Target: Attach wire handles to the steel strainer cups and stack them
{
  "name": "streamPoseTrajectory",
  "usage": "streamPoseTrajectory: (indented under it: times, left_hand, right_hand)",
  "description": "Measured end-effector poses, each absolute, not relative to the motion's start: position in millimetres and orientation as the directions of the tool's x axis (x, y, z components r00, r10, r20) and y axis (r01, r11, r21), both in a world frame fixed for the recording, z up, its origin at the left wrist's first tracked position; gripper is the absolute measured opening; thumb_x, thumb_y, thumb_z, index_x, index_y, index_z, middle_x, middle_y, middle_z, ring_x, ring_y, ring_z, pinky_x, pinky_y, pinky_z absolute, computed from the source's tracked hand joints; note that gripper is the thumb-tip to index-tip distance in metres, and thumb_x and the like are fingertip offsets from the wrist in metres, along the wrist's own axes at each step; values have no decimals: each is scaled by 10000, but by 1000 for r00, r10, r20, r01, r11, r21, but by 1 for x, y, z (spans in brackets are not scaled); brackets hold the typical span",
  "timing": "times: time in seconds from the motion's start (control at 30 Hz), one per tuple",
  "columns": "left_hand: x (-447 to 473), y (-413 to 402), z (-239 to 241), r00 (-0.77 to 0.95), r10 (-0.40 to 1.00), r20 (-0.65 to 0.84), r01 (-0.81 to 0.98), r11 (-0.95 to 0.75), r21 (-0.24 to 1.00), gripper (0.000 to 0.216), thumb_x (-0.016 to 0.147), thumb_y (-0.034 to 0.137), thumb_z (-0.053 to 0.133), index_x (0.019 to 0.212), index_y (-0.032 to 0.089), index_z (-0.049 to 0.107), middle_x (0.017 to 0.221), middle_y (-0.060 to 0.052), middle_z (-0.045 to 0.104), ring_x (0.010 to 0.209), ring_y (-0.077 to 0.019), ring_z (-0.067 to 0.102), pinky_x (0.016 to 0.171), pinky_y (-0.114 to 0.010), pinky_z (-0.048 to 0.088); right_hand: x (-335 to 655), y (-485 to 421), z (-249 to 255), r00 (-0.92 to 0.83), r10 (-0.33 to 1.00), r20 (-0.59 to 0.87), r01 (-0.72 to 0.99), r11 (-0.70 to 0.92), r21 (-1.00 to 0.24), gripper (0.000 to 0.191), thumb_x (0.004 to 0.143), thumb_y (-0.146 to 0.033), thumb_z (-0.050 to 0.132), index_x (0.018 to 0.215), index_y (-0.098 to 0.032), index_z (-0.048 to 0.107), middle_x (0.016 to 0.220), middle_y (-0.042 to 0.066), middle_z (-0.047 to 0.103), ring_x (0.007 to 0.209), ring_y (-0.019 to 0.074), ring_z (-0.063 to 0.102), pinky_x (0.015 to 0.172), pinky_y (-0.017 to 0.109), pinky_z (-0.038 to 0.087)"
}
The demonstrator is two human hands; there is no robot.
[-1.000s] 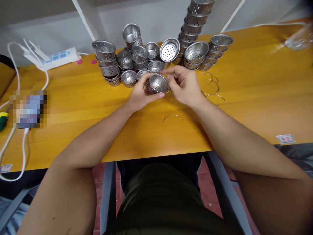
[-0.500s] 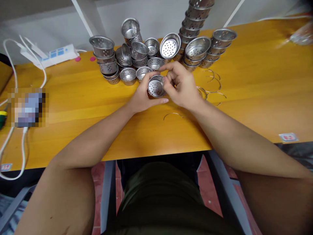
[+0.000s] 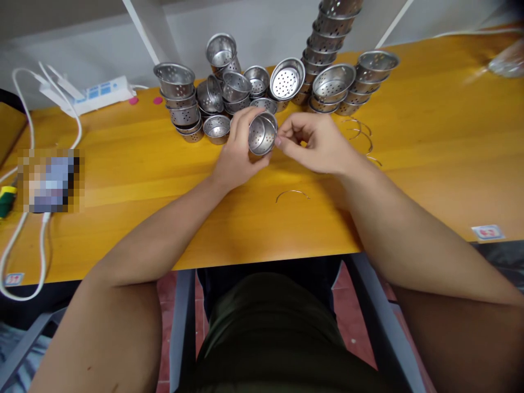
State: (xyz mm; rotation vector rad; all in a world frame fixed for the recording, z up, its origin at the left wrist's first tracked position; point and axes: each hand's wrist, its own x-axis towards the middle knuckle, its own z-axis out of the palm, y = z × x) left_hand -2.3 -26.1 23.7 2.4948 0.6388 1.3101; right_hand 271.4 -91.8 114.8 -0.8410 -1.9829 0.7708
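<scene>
My left hand (image 3: pixel 236 154) grips a small perforated steel strainer cup (image 3: pixel 262 134), tilted so its open mouth faces me. My right hand (image 3: pixel 321 144) is right beside the cup, fingertips pinched together at its rim; a thin wire may be between them, but I cannot make it out. Behind the hands stands a heap of similar strainer cups (image 3: pixel 229 90), some stacked, with a tall stack (image 3: pixel 327 38) at the back. A loose wire bail (image 3: pixel 292 194) lies on the wooden table (image 3: pixel 143 180) just in front of my hands.
More wire bails (image 3: pixel 360 131) lie to the right of my right hand. A white power strip (image 3: pixel 92 93) with cables sits at the back left. A pixelated object (image 3: pixel 49 180) rests at the left edge. A white frame bar (image 3: pixel 141 30) rises behind the cups.
My left hand has lifted and turned the cup a little up and away. My right hand has slid right, off the cup's top, and now pinches at its rim.
</scene>
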Motion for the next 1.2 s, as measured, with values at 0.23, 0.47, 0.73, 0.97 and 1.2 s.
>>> streamPoseTrajectory:
  times: [0.23, 0.47, 0.73, 0.97, 1.2]
  left_hand:
    - [-1, -39, 37, 490, 535, 688, 276, -844, 460, 975, 1194, 733, 844, 1970, 387, 367, 1983, -183, 487, 1958, -499, 438, 1677, -737, 291]
    - [0, -33, 33, 481, 479, 734, 240, -878, 415, 932, 1232, 820, 724, 1959, 383, 337, 1922, -189, 524, 1884, -478, 520, 1624, -760, 399]
    - [-3, -24, 30, 544, 473, 693, 225, -878, 423, 979, 1253, 860, 679, 1974, 346, 261, 1980, -177, 482, 1899, -447, 480, 1636, -722, 399]
    - [0, -21, 28, 514, 412, 752, 195, -910, 365, 904, 1294, 907, 451, 1983, 361, 238, 1959, -175, 524, 1866, -439, 537, 1602, -723, 434]
    - [-1, -25, 35, 514, 436, 738, 191, -898, 397, 885, 1294, 832, 551, 1987, 366, 259, 1990, -176, 521, 1891, -436, 522, 1648, -725, 371]
  right_hand:
    - [275, -94, 118, -555, 731, 396, 319, 627, -710, 459, 1134, -678, 953, 968, -303, 747, 803, 11, 702, 712, 219, 555, 686, 453, 523]
    - [272, -95, 114, -505, 724, 470, 329, 665, -670, 448, 1137, -779, 931, 1081, -345, 839, 920, 57, 769, 868, 313, 682, 849, 521, 612]
    - [280, -89, 120, -588, 652, 480, 339, 737, -585, 374, 1203, -692, 872, 1072, -344, 833, 1026, 125, 828, 970, 358, 708, 942, 601, 644]
    - [275, -95, 122, -611, 637, 469, 348, 749, -564, 159, 1207, -438, 812, 1094, -326, 806, 1055, 79, 858, 906, 332, 755, 872, 524, 622]
    - [264, -99, 117, -560, 632, 536, 311, 760, -571, 243, 1237, -524, 791, 1110, -317, 795, 1101, 98, 832, 1018, 356, 768, 987, 563, 654]
